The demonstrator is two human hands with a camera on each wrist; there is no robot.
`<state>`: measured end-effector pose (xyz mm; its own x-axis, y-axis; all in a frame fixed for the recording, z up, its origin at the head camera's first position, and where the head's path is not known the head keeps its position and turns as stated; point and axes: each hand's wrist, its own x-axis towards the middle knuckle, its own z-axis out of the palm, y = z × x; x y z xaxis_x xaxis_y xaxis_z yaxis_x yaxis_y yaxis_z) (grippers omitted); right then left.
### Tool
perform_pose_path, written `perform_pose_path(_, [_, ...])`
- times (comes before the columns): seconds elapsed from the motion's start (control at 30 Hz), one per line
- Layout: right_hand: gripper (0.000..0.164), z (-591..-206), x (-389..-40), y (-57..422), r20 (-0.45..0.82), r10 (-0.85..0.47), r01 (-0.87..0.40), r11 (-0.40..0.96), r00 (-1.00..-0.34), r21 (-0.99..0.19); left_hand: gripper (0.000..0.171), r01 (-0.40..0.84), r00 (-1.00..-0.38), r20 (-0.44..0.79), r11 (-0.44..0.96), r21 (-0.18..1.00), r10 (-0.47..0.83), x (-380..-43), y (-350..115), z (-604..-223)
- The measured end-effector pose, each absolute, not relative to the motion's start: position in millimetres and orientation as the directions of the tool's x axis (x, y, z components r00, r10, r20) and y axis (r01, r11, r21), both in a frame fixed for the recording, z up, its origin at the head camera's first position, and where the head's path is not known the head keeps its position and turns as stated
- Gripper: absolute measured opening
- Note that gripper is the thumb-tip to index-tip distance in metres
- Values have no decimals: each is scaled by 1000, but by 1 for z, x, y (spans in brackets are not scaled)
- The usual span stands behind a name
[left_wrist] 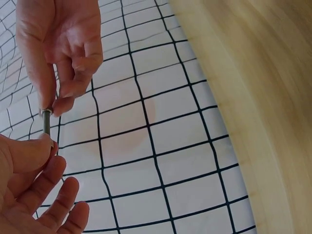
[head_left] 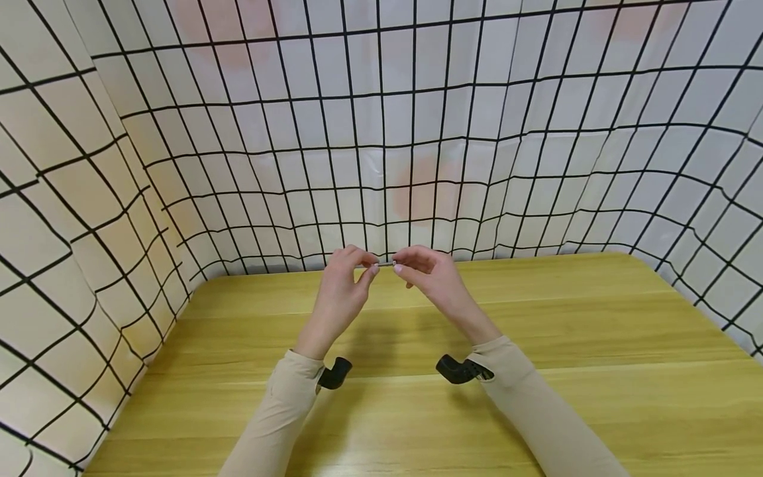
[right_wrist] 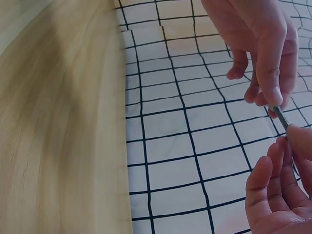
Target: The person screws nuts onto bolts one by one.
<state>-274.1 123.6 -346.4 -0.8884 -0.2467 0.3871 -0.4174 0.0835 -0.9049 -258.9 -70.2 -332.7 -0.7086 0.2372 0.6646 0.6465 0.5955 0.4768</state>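
Between my two hands runs a thin metal bolt [right_wrist: 281, 117], its thread visible in the right wrist view. My left hand [head_left: 344, 281] pinches one end of it with thumb and fingertips. The other end sits in the thumb-and-finger pinch of my right hand [head_left: 434, 277]. In the left wrist view a small wider metal ring or head [left_wrist: 46, 111] shows right at the right hand's fingertips; I cannot tell whether it is a nut or the bolt's head. The fingertips cover both ends. Both hands are held up over the far part of the wooden table [head_left: 381, 411].
A white sheet with a black grid [head_left: 393, 126] hangs behind the table's far edge and continues along both sides. Black wrist mounts [head_left: 457, 370] stick out from the beige sleeves [head_left: 524, 391] at both wrists.
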Motion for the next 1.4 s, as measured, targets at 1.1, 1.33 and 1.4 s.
perform_pose_path(1.1, [29, -345, -272, 123, 361, -271, -390, 60, -892, -919, 5, 631, -766, 615, 405, 662, 187, -252, -74, -333])
perform_pose_path(1.33, [38, -345, -271, 122, 354, -265, -384, 71, -897, -921, 6, 616, -782, 601, 362, 700, 168, -251, -72, -333])
perform_pose_path(1.4, [43, -346, -272, 123, 351, -264, -385, 88, -898, -919, 6, 613, -783, 601, 357, 705, 158, -251, -71, -333])
